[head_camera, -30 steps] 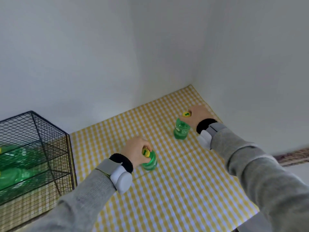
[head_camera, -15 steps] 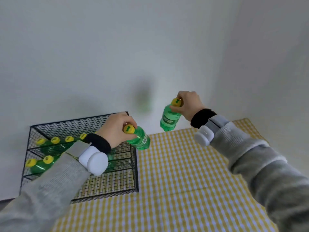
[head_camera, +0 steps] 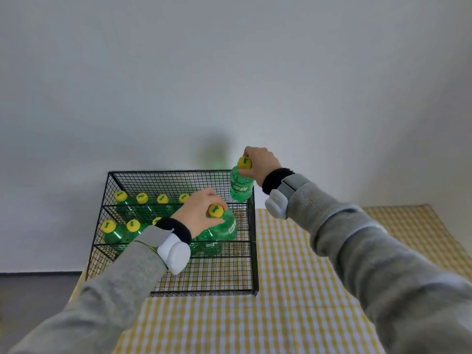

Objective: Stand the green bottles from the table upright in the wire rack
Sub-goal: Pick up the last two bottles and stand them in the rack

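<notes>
A black wire rack [head_camera: 255, 251] stands at the table's left end against the wall, split into rows by wire dividers. Several green bottles with yellow caps [head_camera: 142, 199] stand upright in its back and middle rows. My left hand [head_camera: 198, 213] grips a green bottle [head_camera: 224, 227] by its neck and cap, inside the middle row near the right side. My right hand [head_camera: 260, 163] holds a second green bottle [head_camera: 240, 186] by its cap, upright above the rack's back right corner.
A yellow-and-white checked cloth [head_camera: 293, 290] covers the table, running right from the rack. A plain white wall [head_camera: 229, 72] stands directly behind the rack. The table's left edge with dark floor [head_camera: 38, 290] shows beyond the rack.
Both hands lifted their bottles off the cloth and carried them left to the rack. The left bottle has dropped into the middle row; the right one now hangs over the back corner.
</notes>
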`<action>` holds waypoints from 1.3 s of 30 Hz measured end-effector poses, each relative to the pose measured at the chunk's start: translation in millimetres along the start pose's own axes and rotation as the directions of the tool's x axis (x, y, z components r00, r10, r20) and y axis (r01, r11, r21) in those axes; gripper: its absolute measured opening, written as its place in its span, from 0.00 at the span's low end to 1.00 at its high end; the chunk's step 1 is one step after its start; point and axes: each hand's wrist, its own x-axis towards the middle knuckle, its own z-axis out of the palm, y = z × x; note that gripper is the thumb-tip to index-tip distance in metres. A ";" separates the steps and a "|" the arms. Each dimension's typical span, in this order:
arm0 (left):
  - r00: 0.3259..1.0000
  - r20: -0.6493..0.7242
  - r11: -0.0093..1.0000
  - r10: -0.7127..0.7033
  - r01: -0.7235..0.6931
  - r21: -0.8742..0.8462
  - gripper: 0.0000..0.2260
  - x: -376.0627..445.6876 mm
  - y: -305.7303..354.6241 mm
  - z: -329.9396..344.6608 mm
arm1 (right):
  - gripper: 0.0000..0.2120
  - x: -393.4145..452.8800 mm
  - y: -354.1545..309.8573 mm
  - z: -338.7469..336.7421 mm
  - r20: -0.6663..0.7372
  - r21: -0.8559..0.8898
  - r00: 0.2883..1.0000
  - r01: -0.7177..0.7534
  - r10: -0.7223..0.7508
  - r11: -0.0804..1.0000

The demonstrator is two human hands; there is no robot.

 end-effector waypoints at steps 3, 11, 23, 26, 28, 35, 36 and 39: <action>0.997 0.075 1.000 0.010 -0.008 -0.022 0.12 10.6 -7.9 16.3 | 0.18 9.3 0.3 19.7 0.081 -0.057 0.997 0.007 -0.003 0.998; 0.972 0.227 0.998 -0.062 0.060 0.017 0.14 36.0 -33.1 54.5 | 0.19 33.6 14.3 61.4 0.255 -0.113 0.966 0.067 -0.036 0.991; 0.935 0.352 0.999 -0.032 0.024 0.027 0.18 50.6 -45.2 75.1 | 0.21 57.6 18.8 106.8 0.496 -0.116 0.854 0.243 -0.155 0.963; 0.943 0.332 1.000 -0.027 0.026 0.007 0.19 48.2 -48.1 76.3 | 0.21 60.0 22.1 108.9 0.487 -0.075 0.856 0.239 -0.174 0.968; 0.952 0.303 0.999 -0.032 0.039 -0.018 0.19 46.3 -49.8 76.9 | 0.20 60.4 23.1 108.4 0.480 -0.068 0.857 0.248 -0.186 0.966; 0.964 0.264 0.988 -0.045 0.082 -0.131 0.20 35.1 -46.8 73.1 | 0.20 54.2 23.9 105.4 0.476 -0.048 0.866 0.200 -0.154 0.979; 0.964 0.265 0.987 -0.040 0.079 -0.138 0.20 33.0 -45.7 69.8 | 0.20 53.6 23.9 102.9 0.475 -0.040 0.868 0.187 -0.146 0.981; 0.963 0.265 0.988 -0.049 0.085 -0.127 0.20 26.3 -45.4 59.0 | 0.18 49.9 24.7 88.0 0.459 -0.018 0.878 0.160 -0.134 0.987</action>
